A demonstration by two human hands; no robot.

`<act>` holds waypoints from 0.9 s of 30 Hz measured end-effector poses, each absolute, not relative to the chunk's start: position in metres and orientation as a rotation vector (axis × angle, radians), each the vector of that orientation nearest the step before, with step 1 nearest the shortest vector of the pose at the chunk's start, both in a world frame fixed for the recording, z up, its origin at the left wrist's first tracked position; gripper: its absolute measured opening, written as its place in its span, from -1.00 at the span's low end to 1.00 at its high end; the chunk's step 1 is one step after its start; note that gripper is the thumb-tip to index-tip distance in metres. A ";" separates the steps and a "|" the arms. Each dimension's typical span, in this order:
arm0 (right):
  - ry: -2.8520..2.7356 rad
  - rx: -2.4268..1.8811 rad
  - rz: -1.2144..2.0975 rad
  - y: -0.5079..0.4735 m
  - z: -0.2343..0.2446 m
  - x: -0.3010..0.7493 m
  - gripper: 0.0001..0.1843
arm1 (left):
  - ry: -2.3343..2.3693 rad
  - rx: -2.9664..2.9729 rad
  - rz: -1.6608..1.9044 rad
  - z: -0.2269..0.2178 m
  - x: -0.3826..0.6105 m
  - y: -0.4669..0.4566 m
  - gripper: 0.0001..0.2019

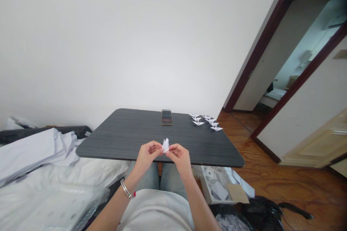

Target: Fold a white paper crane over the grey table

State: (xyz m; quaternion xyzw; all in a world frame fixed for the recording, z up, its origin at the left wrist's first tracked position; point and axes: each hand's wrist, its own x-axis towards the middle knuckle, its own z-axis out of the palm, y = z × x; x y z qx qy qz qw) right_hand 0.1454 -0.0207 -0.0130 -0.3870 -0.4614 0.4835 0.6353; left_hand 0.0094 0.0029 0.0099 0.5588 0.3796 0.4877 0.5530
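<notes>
A small folded white paper piece (165, 145), with narrow points at its top, is held upright over the near edge of the dark table (130, 130). My left hand (148, 154) pinches its left side between thumb and fingers. On the opposite side, my right hand (179, 155) grips it the same way. Several folded paper cranes (198, 123) stand in two rows at the table's far right. Behind my hands lies a phone (166, 117) near the wall.
White sheets of paper (32, 148) lie on the bedding at left, with bubble wrap (62, 205) nearer me. Below the table's right side are an open box (214, 187) holding paper and a black plastic bag (261, 213). A doorway (271, 54) opens at right.
</notes>
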 end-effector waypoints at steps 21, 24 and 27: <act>-0.992 -0.770 1.213 -0.021 -0.010 0.147 -0.98 | 0.737 1.483 1.076 0.016 0.005 0.003 -0.92; -0.995 -0.749 1.203 -0.020 -0.012 0.147 -0.95 | 0.696 1.527 1.069 0.017 0.002 0.004 -0.89; -1.000 -0.748 1.172 -0.020 -0.011 0.147 -0.95 | 0.656 1.548 1.048 0.017 0.001 0.003 -0.83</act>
